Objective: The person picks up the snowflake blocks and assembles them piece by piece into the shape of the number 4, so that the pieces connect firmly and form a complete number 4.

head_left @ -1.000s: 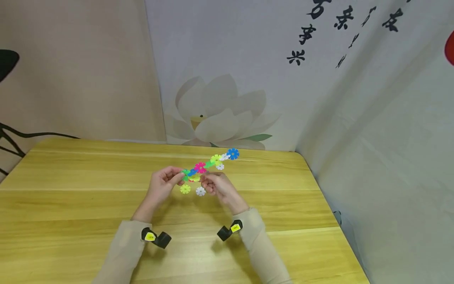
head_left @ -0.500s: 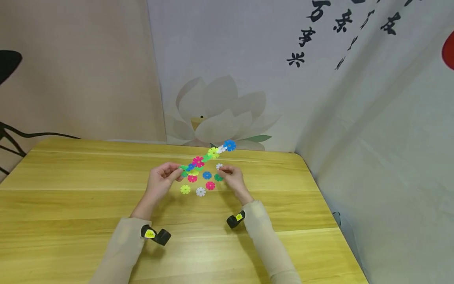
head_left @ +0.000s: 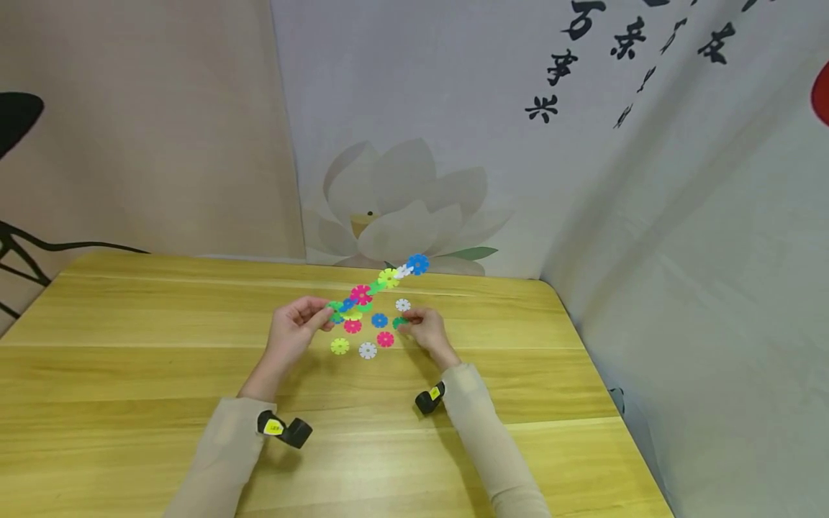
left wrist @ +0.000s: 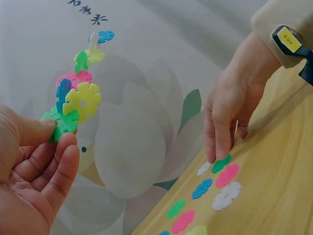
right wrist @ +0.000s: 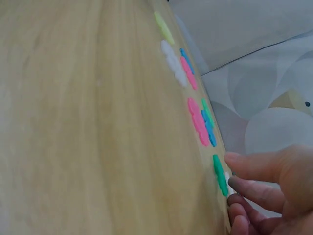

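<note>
A chain of interlocking snowflake discs (head_left: 361,294) slants up and away from my left hand (head_left: 299,327), which pinches the green disc (left wrist: 63,125) at its near end between thumb and fingers. A yellow disc (left wrist: 83,102) branches from the chain close to that end, and a blue disc (head_left: 418,264) tops the far end. My right hand (head_left: 427,332) is lowered to the tabletop, its bent fingertips at the edge of a dark green disc (right wrist: 220,175) lying flat. Thumb and forefinger stand apart there in the right wrist view; no firm grip shows.
Several loose discs lie on the wooden table (head_left: 162,374) between the hands, among them a white disc (head_left: 368,350), a yellow disc (head_left: 340,347), a pink disc (head_left: 385,339) and a blue disc (head_left: 379,320). A curtain (head_left: 414,108) hangs behind the table.
My right hand has left the chain and moved right, down to the dark green disc, uncovering loose discs. The chain's far end has risen slightly; my left hand keeps its pinch.
</note>
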The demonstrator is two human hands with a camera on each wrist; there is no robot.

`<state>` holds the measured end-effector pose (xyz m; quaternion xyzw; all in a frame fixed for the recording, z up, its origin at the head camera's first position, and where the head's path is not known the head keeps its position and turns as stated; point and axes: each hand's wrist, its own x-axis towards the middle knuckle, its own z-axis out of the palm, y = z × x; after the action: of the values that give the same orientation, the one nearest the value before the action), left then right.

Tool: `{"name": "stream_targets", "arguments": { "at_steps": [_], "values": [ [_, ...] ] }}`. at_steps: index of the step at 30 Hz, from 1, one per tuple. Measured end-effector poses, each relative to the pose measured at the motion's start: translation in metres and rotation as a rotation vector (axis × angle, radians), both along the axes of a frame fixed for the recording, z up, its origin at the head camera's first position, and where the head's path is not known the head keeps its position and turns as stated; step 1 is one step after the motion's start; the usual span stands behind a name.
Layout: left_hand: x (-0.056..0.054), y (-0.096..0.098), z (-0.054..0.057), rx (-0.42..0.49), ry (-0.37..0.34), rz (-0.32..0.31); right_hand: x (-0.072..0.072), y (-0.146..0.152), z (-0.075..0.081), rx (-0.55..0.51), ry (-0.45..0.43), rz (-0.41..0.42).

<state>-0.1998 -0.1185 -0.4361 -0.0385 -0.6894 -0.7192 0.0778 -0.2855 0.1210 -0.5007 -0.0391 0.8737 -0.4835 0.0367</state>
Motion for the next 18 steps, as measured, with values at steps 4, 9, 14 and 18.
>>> {"name": "stream_targets", "arguments": {
  "at_steps": [4,9,14,18],
  "values": [
    [-0.0008,-0.0002,-0.0015,0.004,0.0,-0.002,-0.0011,-0.0007,-0.0002,0.047,0.031,0.012],
    [-0.0025,-0.0013,-0.0034,0.0,-0.009,-0.003,-0.0054,-0.0023,0.0012,0.143,0.003,0.01],
    [-0.0034,-0.0027,-0.0054,0.0,-0.017,-0.006,-0.0085,-0.0037,0.0056,0.179,-0.072,-0.003],
    [-0.0046,-0.0038,-0.0071,-0.002,-0.008,-0.008,-0.0056,-0.0015,0.0017,0.067,-0.023,-0.033]
  ]
}}
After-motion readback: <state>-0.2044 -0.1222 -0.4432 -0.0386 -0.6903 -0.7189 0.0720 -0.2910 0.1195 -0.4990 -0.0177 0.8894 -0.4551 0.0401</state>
